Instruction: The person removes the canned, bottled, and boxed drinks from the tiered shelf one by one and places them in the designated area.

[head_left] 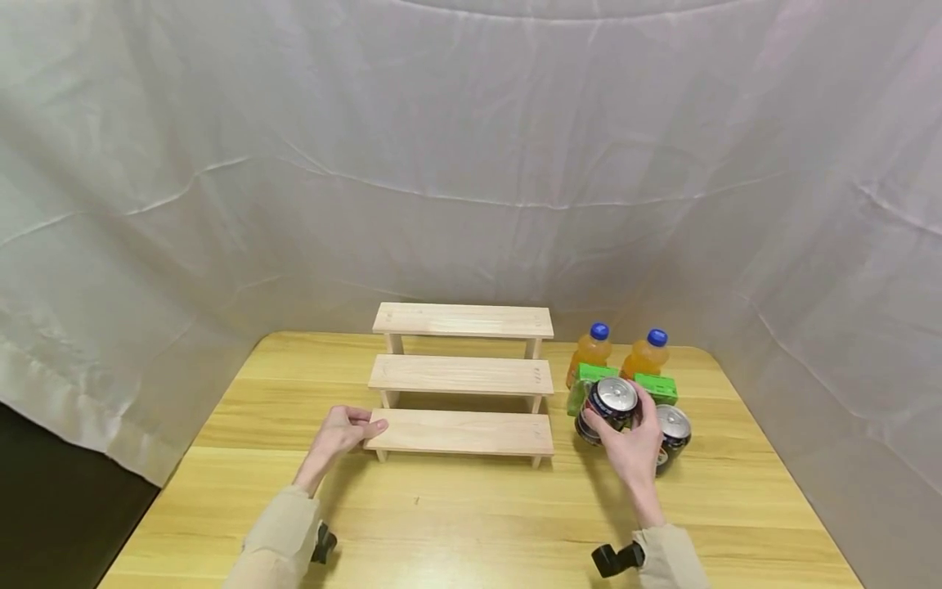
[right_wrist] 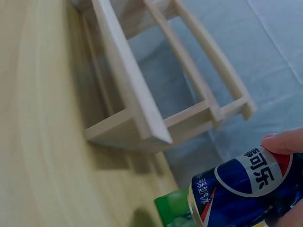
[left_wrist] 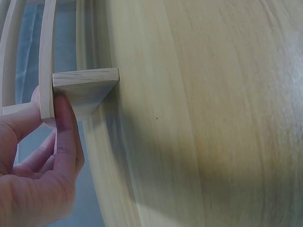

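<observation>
A light wooden three-step display shelf (head_left: 459, 374) stands at the back middle of the table. My left hand (head_left: 338, 431) pinches the left end of its lowest board (left_wrist: 47, 71), thumb on top and fingers beneath. In the right wrist view, a dark blue cola can (right_wrist: 236, 189) shows its silver band and lettering. My right hand (head_left: 639, 442) grips this can around its side, to the right of the shelf. The can overlaps a green carton (head_left: 596, 373) in the head view. A second dark can (head_left: 673, 424) stands just right of my right hand.
Two orange drink bottles (head_left: 591, 350) with blue caps stand at the back right. Another green carton (head_left: 657, 388) sits before the right-hand bottle. Grey-white curtains (head_left: 471, 164) hang behind and beside the wooden table (head_left: 456, 523).
</observation>
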`<act>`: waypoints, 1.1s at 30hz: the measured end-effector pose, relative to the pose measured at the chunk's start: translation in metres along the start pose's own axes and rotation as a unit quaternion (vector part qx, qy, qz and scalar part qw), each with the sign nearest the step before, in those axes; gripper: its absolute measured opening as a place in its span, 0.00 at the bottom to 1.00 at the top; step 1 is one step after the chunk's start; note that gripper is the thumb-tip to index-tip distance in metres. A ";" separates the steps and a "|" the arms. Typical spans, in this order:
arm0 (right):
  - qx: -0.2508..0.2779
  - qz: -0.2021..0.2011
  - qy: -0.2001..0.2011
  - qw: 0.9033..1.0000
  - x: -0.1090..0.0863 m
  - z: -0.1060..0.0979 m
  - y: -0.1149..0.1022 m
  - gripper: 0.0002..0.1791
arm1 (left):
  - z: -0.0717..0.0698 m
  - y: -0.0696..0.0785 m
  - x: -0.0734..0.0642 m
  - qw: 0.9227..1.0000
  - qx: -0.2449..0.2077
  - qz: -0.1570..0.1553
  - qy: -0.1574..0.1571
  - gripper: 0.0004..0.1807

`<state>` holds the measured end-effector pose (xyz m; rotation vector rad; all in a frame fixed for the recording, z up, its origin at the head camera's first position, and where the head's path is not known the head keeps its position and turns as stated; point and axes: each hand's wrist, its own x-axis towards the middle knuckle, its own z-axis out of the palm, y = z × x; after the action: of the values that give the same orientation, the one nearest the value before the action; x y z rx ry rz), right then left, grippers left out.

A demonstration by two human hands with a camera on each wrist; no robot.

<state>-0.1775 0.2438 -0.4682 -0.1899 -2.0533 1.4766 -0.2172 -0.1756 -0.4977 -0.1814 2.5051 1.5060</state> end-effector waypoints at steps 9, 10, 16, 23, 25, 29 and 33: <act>-0.082 0.029 -0.011 0.996 -0.004 -0.001 0.020 0.42 | 0.002 0.001 0.001 1.000 -0.003 -0.005 0.001 0.32; -0.085 0.030 -0.011 0.996 -0.005 -0.001 0.022 0.42 | 0.002 0.001 0.001 1.000 -0.003 -0.005 0.000 0.32; -0.128 0.040 -0.020 0.991 -0.008 0.001 0.034 0.43 | 0.002 0.001 0.003 1.000 -0.004 -0.002 0.001 0.32; -0.139 0.041 -0.030 0.989 -0.008 0.002 0.038 0.44 | 0.001 0.000 0.002 1.000 0.000 0.000 0.000 0.31; -0.138 0.040 -0.032 0.989 -0.008 0.002 0.039 0.43 | 0.001 0.001 0.002 1.000 0.000 0.001 -0.001 0.31; -0.140 0.026 -0.039 0.989 -0.008 0.002 0.041 0.44 | 0.001 0.001 0.002 1.000 0.000 0.001 -0.002 0.32; -0.147 0.014 -0.064 0.987 -0.008 -0.001 0.040 0.47 | 0.001 0.002 0.002 1.000 0.000 -0.001 -0.003 0.32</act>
<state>-0.1797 0.2560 -0.5072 -0.2483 -2.3770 1.2220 -0.2200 -0.1739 -0.4971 -0.1785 2.5010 1.5032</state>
